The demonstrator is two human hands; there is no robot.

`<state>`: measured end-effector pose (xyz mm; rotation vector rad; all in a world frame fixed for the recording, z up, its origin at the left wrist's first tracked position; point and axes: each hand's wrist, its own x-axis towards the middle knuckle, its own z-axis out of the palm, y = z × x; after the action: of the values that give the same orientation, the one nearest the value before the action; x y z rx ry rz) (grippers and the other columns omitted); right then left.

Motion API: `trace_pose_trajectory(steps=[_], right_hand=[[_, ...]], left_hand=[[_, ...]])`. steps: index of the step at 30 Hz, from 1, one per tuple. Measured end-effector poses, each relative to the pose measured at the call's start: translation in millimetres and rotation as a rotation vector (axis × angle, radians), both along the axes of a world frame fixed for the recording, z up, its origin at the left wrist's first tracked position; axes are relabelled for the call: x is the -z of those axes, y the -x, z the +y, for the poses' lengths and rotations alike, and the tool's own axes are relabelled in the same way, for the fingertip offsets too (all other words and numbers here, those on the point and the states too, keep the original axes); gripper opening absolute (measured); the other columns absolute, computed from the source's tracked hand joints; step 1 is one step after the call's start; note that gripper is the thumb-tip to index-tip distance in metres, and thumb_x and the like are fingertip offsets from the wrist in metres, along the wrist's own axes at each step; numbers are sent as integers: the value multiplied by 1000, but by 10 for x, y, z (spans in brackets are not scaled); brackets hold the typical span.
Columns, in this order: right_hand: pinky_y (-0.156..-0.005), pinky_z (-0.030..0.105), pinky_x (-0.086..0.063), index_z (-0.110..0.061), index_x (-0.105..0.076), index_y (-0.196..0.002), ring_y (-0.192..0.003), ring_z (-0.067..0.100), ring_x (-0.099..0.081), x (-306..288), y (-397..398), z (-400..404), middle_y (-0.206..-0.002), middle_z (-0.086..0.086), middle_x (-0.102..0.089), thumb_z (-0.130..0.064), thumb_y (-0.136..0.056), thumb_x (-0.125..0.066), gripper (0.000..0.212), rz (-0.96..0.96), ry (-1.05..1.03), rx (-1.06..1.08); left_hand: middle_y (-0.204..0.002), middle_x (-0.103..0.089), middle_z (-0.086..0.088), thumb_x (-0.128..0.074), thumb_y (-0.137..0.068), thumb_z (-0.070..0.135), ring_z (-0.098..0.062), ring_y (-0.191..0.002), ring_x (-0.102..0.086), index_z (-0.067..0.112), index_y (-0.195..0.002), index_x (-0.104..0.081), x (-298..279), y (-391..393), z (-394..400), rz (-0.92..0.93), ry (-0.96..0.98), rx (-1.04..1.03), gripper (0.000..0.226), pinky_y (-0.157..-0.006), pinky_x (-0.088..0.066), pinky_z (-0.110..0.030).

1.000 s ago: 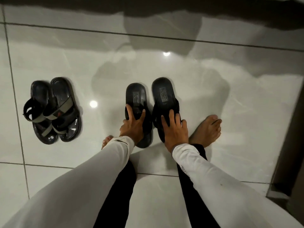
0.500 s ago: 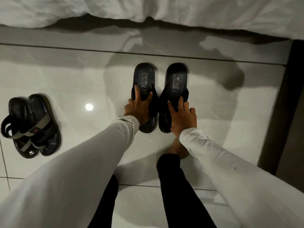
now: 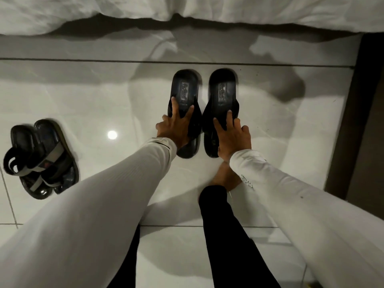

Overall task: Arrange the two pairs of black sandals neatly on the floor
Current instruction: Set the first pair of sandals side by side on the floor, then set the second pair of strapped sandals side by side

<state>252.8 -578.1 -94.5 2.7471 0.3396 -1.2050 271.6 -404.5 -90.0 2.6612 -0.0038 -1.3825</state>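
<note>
Two plain black slide sandals lie side by side on the glossy white tile floor, a narrow gap between them. My left hand (image 3: pixel 176 127) grips the strap of the left slide sandal (image 3: pixel 184 88), fingers spread over it. The right slide sandal (image 3: pixel 222 88) is held the same way by my right hand (image 3: pixel 232 136). The second pair, black strapped sandals with grey bands (image 3: pixel 41 159), sits close together at the far left, apart from both hands.
A white bed sheet (image 3: pixel 187 7) hangs along the top edge, just beyond the slides. A dark wooden panel (image 3: pixel 365 121) runs down the right side. My bare foot (image 3: pixel 224 177) stands right behind the right slide.
Both hands have pushed the slide sandals forward toward the bed, and the two now lie parallel. The strapped pair has stayed where it was.
</note>
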Motion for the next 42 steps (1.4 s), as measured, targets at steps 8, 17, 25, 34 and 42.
trace_pose_trajectory(steps=[8,17,25,34,42], right_hand=[[-121,59,-18,-23,-14,-160,-154,43,-7,-502,316,516,-167,24,-3,-24,-83,-69,94,4,42,-82],[-120,66,-12,-27,-6,-160,-155,43,1,-952,1034,2245,-168,21,3,-53,-88,-63,96,52,-9,-196],[-120,64,-12,-27,0,-161,-155,44,2,-885,1566,3938,-168,21,5,-47,-90,-63,97,161,-108,-201],[-105,51,-47,-39,12,-158,-118,43,-57,-209,1640,4845,-130,24,-53,-36,-86,-70,109,395,-343,311],[-104,52,-49,-43,15,-156,-118,42,-59,111,1409,4897,-133,23,-51,-28,-83,-74,116,434,-305,173]], left_hand=[[-168,10,-17,-54,-94,45,-44,-154,-1,28,-160,3,-465,676,661,-133,-99,176,89,-119,-20,-62],[-168,7,-17,-55,-90,53,-43,-154,-2,29,-160,1,-947,1917,2743,-130,-211,60,93,-118,-16,-65],[-161,-20,-20,-58,-88,51,-39,-131,-49,33,-160,-2,-1097,2556,4426,-84,-327,-190,93,-98,-47,-53],[-120,-64,-25,-62,-87,53,-42,-106,-66,35,-157,16,-185,2363,4852,109,-163,-702,107,-90,-53,-49],[-137,-55,-25,-62,-92,42,-45,-106,-66,29,-159,13,162,2125,4829,73,-103,-721,101,-89,-51,-55]])
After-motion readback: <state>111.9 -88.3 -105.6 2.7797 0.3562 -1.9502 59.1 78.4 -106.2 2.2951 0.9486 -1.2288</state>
